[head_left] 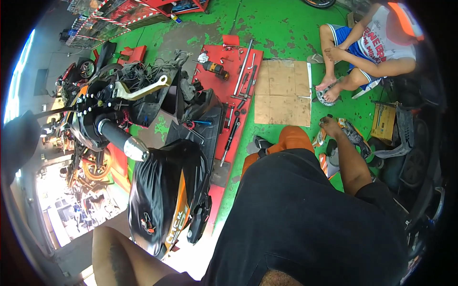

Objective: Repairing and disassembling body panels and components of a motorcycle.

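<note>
Fairing (357,138) lies R of ctr, long axis slanting down-right, just beside R hand (328,124), the nearer; can't tell its grip. L hand out of view.

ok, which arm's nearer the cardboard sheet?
Right: right hand is just off the lower-right corner of the cardboard sheet. Left arm is far off at lower left, hand out of view.

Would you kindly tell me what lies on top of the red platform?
On the red platform lie a power drill and several metal hand tools; anything beneath the scooter is covered.
</note>
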